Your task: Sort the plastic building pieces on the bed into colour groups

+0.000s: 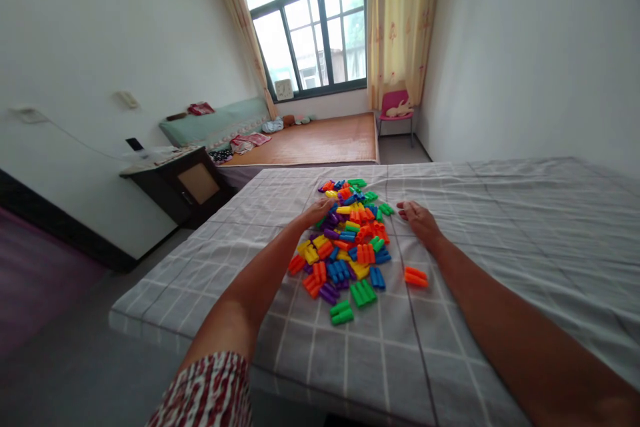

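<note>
A heap of plastic blocks [350, 235] in orange, blue, green, yellow and purple lies on a grey checked bed sheet [500, 213]. My left hand [320, 212] is at the heap's upper left edge, its fingertips among the blocks; whether they hold one is hidden. To the right of the heap, my right hand [413, 211] hovers near a green block [386, 209], fingers apart and holding nothing. An orange block [416, 277] lies apart on the right, below my right hand. Two green blocks [363, 293] [341, 313] sit at the near end.
Beyond the sheet is a second bed [325, 140] with clothes at its left side. A dark cabinet [185, 180] stands at the left. A pink chair [396, 107] with a soft toy is by the curtain and window.
</note>
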The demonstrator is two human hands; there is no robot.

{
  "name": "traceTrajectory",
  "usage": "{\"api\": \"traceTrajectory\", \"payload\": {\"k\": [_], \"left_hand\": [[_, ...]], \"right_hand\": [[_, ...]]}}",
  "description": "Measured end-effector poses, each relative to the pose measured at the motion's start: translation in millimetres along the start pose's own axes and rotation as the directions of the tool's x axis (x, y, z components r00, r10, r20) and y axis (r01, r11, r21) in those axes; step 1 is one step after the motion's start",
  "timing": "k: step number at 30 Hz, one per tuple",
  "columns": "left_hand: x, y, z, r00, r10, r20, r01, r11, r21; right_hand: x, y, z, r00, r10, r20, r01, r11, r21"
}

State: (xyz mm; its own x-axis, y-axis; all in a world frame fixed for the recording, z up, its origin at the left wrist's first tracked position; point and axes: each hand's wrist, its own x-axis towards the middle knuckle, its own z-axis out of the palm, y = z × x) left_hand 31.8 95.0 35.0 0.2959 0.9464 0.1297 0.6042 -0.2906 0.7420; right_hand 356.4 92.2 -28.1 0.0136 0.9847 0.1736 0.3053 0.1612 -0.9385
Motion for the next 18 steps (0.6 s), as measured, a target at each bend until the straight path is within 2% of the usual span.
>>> {"api": "traceTrajectory", "payload": {"k": [2, 4, 5, 6, 8, 10, 11, 13, 15, 18], "left_hand": [[-2, 14, 3.2, 0.985, 0.103, 0.14, -0.094, 0.993, -0.073], [1, 21, -4.2, 0.959, 0.12, 0.258, -0.087, 0.987, -0.134], [5, 20, -10.6, 0.959, 0.099, 0.266, -0.058, 0.986, -0.158], [11, 16, -17.8, 0.971, 0.069, 0.228, -0.028, 0.984, -0.176], [30, 2, -31.2, 0.999, 0.002, 0.05, 0.006, 0.986, -0.167], [54, -15, -39.4, 0.993, -0.042, -0.114, 0.033, 0.996, -0.084], [67, -24, -40.8, 0.986, -0.056, -0.159, 0.05, 0.998, -0.038], [92, -37, -38.8, 0.983, -0.073, -0.17, 0.079, 0.997, 0.027], [113, -44, -31.5, 0.989, -0.069, -0.134, 0.076, 0.996, 0.044], [131, -44, -15.4, 0.998, -0.001, -0.06, 0.003, 1.0, 0.03]], "right_hand": [[-1, -1, 0, 1.0, -0.002, -0.001, 0.002, 1.0, -0.009], [-2, 0, 0, 1.0, -0.007, 0.001, 0.007, 1.0, -0.012], [-2, 0, 0, 1.0, -0.01, 0.002, 0.011, 1.0, -0.012], [-2, 0, 0, 1.0, -0.015, 0.003, 0.015, 1.0, -0.013], [-3, -1, 1, 1.0, -0.024, -0.001, 0.024, 1.0, -0.013], [-4, -2, 2, 1.0, -0.026, -0.014, 0.025, 1.0, -0.016], [-4, -3, 2, 1.0, -0.023, -0.019, 0.022, 1.0, -0.021], [-4, -4, 3, 1.0, -0.018, -0.021, 0.017, 0.999, -0.041], [-4, -4, 3, 1.0, -0.026, -0.005, 0.025, 0.998, -0.064], [-4, -3, 3, 0.999, -0.045, 0.021, 0.047, 0.996, -0.08]]}}
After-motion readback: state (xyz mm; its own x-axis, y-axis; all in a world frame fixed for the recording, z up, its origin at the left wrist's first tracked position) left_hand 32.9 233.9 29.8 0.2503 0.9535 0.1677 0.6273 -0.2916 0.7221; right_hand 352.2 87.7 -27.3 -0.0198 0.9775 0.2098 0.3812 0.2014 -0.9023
